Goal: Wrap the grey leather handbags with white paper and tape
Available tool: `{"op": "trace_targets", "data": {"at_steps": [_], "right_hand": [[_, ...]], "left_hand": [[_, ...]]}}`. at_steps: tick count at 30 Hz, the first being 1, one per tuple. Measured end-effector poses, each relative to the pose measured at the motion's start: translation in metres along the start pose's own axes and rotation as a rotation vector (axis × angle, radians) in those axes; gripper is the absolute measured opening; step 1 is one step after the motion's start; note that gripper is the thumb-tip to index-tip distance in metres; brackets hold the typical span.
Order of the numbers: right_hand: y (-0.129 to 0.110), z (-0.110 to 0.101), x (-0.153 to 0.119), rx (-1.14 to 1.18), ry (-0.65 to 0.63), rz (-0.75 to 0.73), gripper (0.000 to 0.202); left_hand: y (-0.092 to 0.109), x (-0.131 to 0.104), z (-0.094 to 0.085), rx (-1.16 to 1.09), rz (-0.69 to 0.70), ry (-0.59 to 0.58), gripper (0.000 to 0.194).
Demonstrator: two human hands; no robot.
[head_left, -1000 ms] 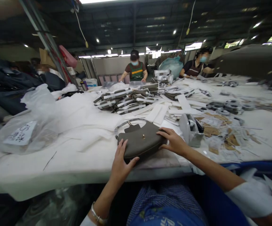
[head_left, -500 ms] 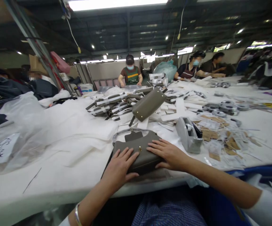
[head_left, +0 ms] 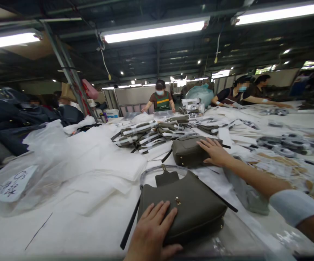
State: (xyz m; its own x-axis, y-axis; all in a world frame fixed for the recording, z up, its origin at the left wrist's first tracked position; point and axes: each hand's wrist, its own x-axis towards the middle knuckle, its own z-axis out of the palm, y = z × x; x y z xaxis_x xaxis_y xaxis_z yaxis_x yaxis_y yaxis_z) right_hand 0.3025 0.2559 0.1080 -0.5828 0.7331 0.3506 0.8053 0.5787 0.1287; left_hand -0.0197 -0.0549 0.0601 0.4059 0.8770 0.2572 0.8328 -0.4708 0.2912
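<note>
An olive-grey handbag (head_left: 195,206) lies on the white-covered table in front of me, its wrapped handle loop and a tab pointing away and a small gold clasp on its face. My left hand (head_left: 157,224) rests flat on the bag's lower left, fingers spread. Farther off, a second olive-grey handbag (head_left: 185,150) lies on its side with small gold studs showing. My right hand (head_left: 213,151) reaches across to it, fingers stretched out on its right part. Behind them is a pile of wrapped olive straps (head_left: 143,132).
A grey tape dispenser (head_left: 250,192) stands under my right forearm. Tags and rolls of tape (head_left: 295,143) lie at the right. White sheets (head_left: 99,156) and a plastic bag with a marked label (head_left: 14,185) cover the left. A co-worker (head_left: 160,99) sits opposite; others lean in at the right.
My right hand has left the near handbag and moved forward onto the second one, which now lies differently and closer. My left hand stays on the near bag. The view has tilted up.
</note>
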Motion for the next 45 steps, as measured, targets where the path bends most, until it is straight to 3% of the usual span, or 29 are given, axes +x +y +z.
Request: {"op": "trace_targets", "data": {"at_steps": [3,6,8,11,14,17,21,24,27,30,32,36,40,43,45], "right_hand": [[0.015,0.024,0.02,0.045,0.037,-0.075,0.084],[0.023,0.038,0.031,0.187,0.168,-0.094,0.042],[0.025,0.037,0.035,0.243,0.235,-0.116,0.027],[0.018,0.015,0.035,0.229,0.324,-0.139,0.032],[0.0,-0.029,0.035,0.136,0.411,-0.082,0.045],[-0.029,-0.082,0.041,0.108,0.525,-0.035,0.049],[-0.089,-0.145,0.067,0.19,0.681,-0.115,0.043],[-0.149,-0.172,0.104,0.138,0.724,-0.16,0.045],[-0.213,-0.178,0.145,0.187,0.64,-0.197,0.039],[-0.258,-0.168,0.172,0.247,0.448,-0.387,0.061],[-0.267,-0.152,0.174,0.3,0.342,-0.507,0.069],[-0.234,-0.098,0.145,0.388,0.066,-0.547,0.059],[-0.189,-0.024,0.104,0.39,-0.346,-0.557,0.082],[-0.178,0.018,0.083,0.3,-0.422,-0.531,0.088],[-0.181,0.03,0.079,0.293,-0.384,-0.53,0.072]], "left_hand": [[0.002,-0.001,0.001,-0.029,0.011,0.07,0.089],[0.005,-0.004,0.001,-0.054,-0.001,0.099,0.085],[0.005,-0.006,0.003,-0.064,0.007,0.129,0.082],[0.001,-0.009,0.011,-0.051,0.052,0.211,0.081],[-0.003,-0.008,0.019,-0.014,0.095,0.246,0.081],[-0.005,-0.007,0.02,-0.023,0.097,0.234,0.08],[-0.002,-0.008,0.013,-0.091,0.063,0.196,0.08],[0.0,-0.01,0.009,-0.123,0.023,0.191,0.081],[0.003,-0.011,0.01,-0.139,-0.015,0.189,0.081],[0.005,-0.012,0.013,-0.143,-0.026,0.198,0.081],[0.006,-0.012,0.013,-0.135,-0.028,0.204,0.081],[0.006,-0.011,0.011,-0.115,-0.016,0.197,0.081],[0.006,-0.01,0.011,-0.113,-0.014,0.196,0.083],[0.006,-0.011,0.012,-0.123,-0.018,0.192,0.082],[0.006,-0.012,0.012,-0.109,-0.016,0.189,0.082]]}}
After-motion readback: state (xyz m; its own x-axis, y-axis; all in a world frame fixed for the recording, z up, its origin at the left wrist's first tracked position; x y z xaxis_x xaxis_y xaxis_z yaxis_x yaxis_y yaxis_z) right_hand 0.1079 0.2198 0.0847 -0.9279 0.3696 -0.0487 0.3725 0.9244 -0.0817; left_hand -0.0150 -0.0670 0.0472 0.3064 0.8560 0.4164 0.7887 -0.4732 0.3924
